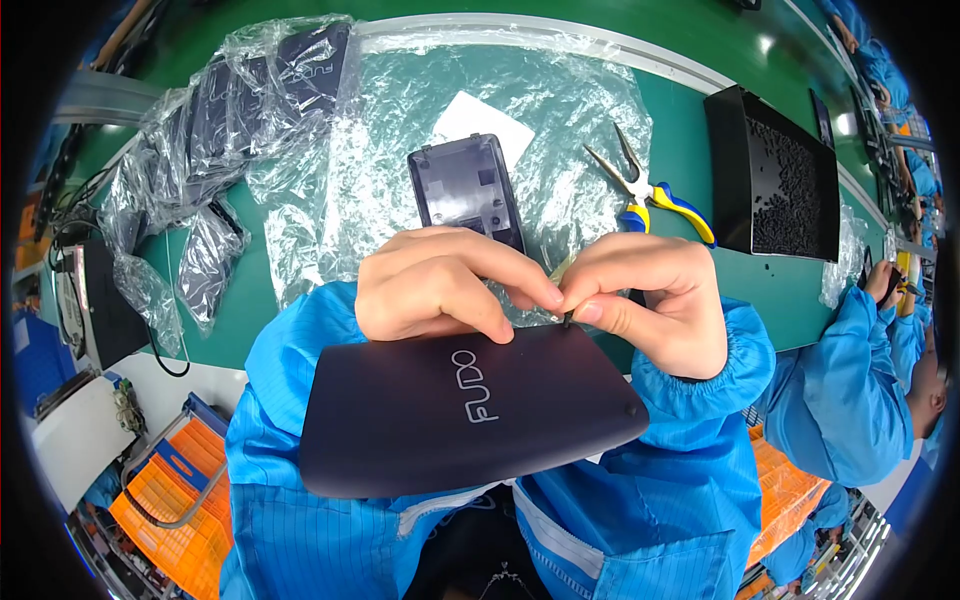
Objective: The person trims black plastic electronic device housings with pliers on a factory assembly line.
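Note:
A dark plastic cover (pixel 400 425) with pale lettering is held tilted in front of my body. My left hand (pixel 435 285) is closed on its far edge, fingers bent over the top. My right hand (pixel 660 300) pinches a small black piece (pixel 568 319) at the cover's far right corner. Whether the piece sits in the cover or only touches it, I cannot tell. A round dark spot (pixel 630 410) shows at the near right corner. Just beyond my hands lies an open dark plastic housing (pixel 460 185), its inside facing up.
Clear plastic wrap (pixel 330 230) covers much of the green table. Needle-nose pliers (pixel 640 190) with yellow-blue handles lie right of the housing. Farther right, a black box (pixel 730 170) holds many small black pieces (pixel 785 190). Wrapped covers (pixel 265 85) are piled at far left. A co-worker's blue sleeve (pixel 840 385) is at right.

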Tool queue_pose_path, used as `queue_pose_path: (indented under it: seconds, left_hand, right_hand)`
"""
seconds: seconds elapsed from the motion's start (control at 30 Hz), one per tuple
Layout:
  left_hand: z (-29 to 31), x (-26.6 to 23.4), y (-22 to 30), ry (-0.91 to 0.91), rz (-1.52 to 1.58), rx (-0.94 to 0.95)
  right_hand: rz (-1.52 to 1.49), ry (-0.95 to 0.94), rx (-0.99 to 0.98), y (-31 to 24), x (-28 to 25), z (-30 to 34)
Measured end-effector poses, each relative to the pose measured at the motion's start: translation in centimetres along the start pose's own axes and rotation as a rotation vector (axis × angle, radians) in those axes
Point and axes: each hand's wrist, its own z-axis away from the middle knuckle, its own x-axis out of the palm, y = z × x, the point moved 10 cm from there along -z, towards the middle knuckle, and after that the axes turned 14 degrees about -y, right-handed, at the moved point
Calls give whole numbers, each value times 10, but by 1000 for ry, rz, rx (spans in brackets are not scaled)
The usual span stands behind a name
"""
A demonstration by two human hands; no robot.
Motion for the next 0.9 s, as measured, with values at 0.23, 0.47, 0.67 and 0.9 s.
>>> queue_pose_path:
  seconds: [0.23, 0.47, 0.67, 0.9]
  left_hand:
    - [-4, 4, 3, -69, -73, -68]
    - [-8, 4, 7, -71, -166, -172]
    - [-8, 5, 4, -119, -166, -168]
    - [-4, 1, -3, -55, -162, -314]
  right_hand:
    - [-7, -37, -57, -2, 4, 0]
    - [24, -45, -59, -2, 6, -2]
    - [5, 73, 3, 9, -4, 5]
    - [177, 200, -54, -1, -4, 5]
